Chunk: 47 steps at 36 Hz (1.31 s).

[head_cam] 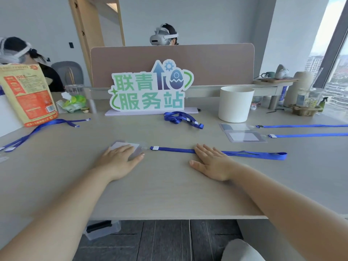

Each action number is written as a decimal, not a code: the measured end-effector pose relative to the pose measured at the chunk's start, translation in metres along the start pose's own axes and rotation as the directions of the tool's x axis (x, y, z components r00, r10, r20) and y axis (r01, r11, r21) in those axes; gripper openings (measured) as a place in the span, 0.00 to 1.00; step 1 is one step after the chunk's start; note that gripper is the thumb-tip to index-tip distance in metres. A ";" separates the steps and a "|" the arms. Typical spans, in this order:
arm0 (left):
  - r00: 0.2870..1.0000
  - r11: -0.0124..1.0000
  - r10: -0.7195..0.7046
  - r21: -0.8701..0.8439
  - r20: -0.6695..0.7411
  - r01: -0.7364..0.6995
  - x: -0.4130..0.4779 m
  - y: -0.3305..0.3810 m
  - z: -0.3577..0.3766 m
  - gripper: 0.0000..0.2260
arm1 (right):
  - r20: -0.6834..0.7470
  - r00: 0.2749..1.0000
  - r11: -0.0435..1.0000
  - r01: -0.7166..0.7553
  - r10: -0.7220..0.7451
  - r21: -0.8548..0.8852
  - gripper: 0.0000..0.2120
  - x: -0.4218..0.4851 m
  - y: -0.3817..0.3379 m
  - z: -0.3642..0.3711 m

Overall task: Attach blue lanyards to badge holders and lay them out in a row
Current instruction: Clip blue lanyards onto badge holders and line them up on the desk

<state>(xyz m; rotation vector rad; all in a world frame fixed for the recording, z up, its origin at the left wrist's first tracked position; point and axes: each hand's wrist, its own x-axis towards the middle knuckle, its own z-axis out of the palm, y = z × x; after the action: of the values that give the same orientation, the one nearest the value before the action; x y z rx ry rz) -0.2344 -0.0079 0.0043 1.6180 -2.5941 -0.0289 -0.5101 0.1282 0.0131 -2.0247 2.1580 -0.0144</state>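
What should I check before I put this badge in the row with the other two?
1. Left hand flat on the badge holder: ok.
2. Right hand flat on the blue lanyard: ok.
3. Clip hooked into the holder: cannot tell, the join is blurry.
4. Lanyard lying straight: ok, it runs right from the clip.
5. Row to join: ok, two finished badges lie at the right, lanyards pointing right.
6. More lanyards to use: ok, a bunched lanyard lies by the sign.
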 end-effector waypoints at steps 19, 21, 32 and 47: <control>0.961 0.957 0.272 -0.119 0.039 -0.266 -0.058 0.136 -0.004 0.29 | -0.037 0.971 0.971 -0.237 0.236 -0.040 0.30 -0.103 0.150 -0.008; 0.956 0.955 0.289 -0.085 0.054 -0.284 -0.060 0.156 -0.002 0.29 | -0.043 0.969 0.969 -0.245 0.243 -0.039 0.28 -0.111 0.167 -0.008; 0.961 0.966 0.256 -0.071 0.104 -0.250 -0.056 0.258 0.001 0.29 | -0.043 0.954 0.955 -0.298 0.297 -0.004 0.26 -0.165 0.279 -0.015; 0.980 0.983 0.165 -0.098 0.108 -0.154 -0.039 0.378 0.020 0.29 | -0.064 0.942 0.943 -0.325 0.329 0.065 0.27 -0.182 0.387 -0.029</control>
<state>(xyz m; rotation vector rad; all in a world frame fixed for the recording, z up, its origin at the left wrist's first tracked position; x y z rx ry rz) -0.5581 0.1929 0.0052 1.4146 -2.7567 -0.2315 -0.8871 0.3326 0.0132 -1.6367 2.4849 -0.1019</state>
